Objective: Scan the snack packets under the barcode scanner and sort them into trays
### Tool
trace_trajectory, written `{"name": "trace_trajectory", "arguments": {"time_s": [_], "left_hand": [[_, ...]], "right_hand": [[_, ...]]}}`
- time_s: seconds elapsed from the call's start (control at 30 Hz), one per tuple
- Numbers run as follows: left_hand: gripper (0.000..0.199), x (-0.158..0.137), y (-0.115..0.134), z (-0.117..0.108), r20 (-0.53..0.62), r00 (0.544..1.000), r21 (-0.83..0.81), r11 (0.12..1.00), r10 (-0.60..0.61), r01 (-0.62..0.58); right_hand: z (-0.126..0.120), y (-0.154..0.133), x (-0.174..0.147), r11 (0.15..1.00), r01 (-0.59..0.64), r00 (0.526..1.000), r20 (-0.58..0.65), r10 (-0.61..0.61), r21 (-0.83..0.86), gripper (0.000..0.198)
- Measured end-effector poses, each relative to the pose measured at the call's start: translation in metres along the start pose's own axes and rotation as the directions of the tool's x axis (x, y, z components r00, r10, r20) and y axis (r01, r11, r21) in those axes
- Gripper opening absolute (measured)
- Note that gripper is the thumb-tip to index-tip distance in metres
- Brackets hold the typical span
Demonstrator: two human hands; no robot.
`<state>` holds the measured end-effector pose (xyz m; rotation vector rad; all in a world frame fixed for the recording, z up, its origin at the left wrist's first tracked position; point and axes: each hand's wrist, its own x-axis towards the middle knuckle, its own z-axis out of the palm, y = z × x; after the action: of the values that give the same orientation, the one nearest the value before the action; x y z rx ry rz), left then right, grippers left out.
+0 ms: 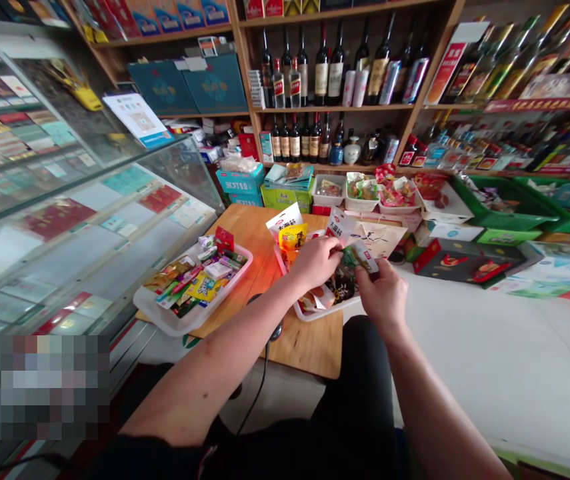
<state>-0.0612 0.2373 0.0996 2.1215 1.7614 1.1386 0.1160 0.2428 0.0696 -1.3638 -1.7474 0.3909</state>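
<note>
My right hand (383,293) is closed on a small green snack packet (357,257), its thumb on the front. My left hand (317,261) is bent over at the packet's left edge, fingertips pinched together there. Both hands are above a white plastic basket (321,315) full of snack bags. A white snack bag (285,219) and a yellow-orange bag (293,239) stand at its left side. Another white bag (341,223) rises behind my fingers. Dark packets (341,288) lie lower in the basket, partly hidden by my hands.
On the wooden table (309,350), a second white basket (165,320) holds assorted small packets. A dark device with a cable (266,363) is at the front edge. A glass display counter (129,220) runs along the left. Snack trays (329,199) and bottle shelves stand behind.
</note>
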Motion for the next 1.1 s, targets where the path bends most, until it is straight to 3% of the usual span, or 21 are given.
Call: {"name": "trace_trajectory", "arguments": {"time_s": [0.2,0.43,0.57,0.77,0.93,1.1], "left_hand": [[0.018,0.026,0.008,0.024,0.062,0.996,-0.024,0.998,0.059,-0.058],[0.018,0.025,0.0,0.038,0.119,0.992,-0.014,0.999,-0.043,0.045],[0.015,0.014,-0.007,0.04,0.108,0.991,-0.047,0.995,-0.084,0.089],[0.017,-0.004,-0.005,0.033,0.12,0.987,-0.104,0.987,-0.109,0.121],[0.016,-0.032,0.005,0.018,0.078,0.992,-0.147,0.982,-0.104,0.114],[0.017,-0.069,0.013,-0.004,0.058,0.982,-0.207,0.961,-0.178,0.186]], "right_hand": [[-0.003,0.015,0.007,0.999,-0.028,0.994,-0.108,0.023,-0.043,0.018],[0.012,0.036,0.009,0.999,-0.035,0.999,0.023,0.036,-0.03,0.028],[0.018,0.046,0.008,0.998,-0.06,0.998,0.026,0.06,-0.034,0.028],[0.021,0.048,0.006,0.995,-0.016,0.998,0.06,0.022,-0.097,0.023],[0.02,0.037,-0.003,0.998,0.034,0.998,0.046,-0.032,-0.051,0.024],[0.023,0.021,-0.018,0.995,0.094,0.995,0.033,-0.095,0.037,0.022]]}}
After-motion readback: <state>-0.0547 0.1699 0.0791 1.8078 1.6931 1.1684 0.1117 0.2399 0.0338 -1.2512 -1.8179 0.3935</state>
